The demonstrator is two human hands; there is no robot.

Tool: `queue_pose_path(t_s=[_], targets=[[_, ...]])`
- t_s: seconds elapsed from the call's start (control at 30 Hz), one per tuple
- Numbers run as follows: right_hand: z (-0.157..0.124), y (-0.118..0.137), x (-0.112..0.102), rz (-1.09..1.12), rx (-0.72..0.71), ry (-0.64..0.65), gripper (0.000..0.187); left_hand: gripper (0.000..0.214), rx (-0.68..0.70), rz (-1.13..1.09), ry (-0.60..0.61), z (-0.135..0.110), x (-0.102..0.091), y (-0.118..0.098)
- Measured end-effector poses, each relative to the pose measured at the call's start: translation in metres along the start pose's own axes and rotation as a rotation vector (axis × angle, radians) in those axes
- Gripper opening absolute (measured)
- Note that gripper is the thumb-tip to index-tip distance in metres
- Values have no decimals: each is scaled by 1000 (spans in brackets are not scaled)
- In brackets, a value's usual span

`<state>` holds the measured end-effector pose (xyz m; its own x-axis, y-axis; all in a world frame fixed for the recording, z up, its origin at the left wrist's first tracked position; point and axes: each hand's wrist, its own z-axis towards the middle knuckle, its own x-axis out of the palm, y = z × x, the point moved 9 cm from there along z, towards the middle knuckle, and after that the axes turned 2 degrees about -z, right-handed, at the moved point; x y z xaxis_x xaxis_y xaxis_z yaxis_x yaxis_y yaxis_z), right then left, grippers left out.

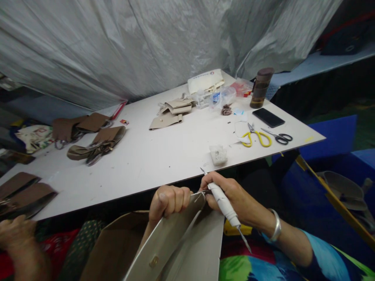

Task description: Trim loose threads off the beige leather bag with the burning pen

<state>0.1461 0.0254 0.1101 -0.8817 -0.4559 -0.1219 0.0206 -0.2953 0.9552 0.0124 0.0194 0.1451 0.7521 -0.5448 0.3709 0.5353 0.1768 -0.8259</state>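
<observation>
A cream handbag (205, 249) with a small gold clasp leans below the table's front edge. My left hand (170, 201) is closed around its upper edge near the corner. My right hand (227, 191) is closed at that same corner, its fingertips against the bag. Between thumb and fingers it also carries a pointed tool (225, 207), with a white wrapped handle and a thin metal tip at both ends. One tip points up toward the table and the other down toward my lap. What the right fingertips pinch at the corner is partly hidden.
On the white table (140, 164) lie yellow-handled scissors (256, 137), black scissors (279, 136), a phone (268, 117), a bottle (262, 88) and a whitish block (218, 155). Beige pieces (172, 113) and brown bags (96, 144) lie farther off. A co-worker's hand (17, 234) is at left.
</observation>
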Motion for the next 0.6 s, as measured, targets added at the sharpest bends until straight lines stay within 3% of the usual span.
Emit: queue_pose_path(t_s=[0.2,0.43,0.6], targets=[[-2,-2,3,-6,-4,14,19,64,-14,33,-120,-5,-5,1],[-6,-13,0,58,32,-58,14,61,9,32,-147,-12,-1,1],[-10,-29,3,285,127,-104,23,49,-87,16,-27,-17,12,-7]])
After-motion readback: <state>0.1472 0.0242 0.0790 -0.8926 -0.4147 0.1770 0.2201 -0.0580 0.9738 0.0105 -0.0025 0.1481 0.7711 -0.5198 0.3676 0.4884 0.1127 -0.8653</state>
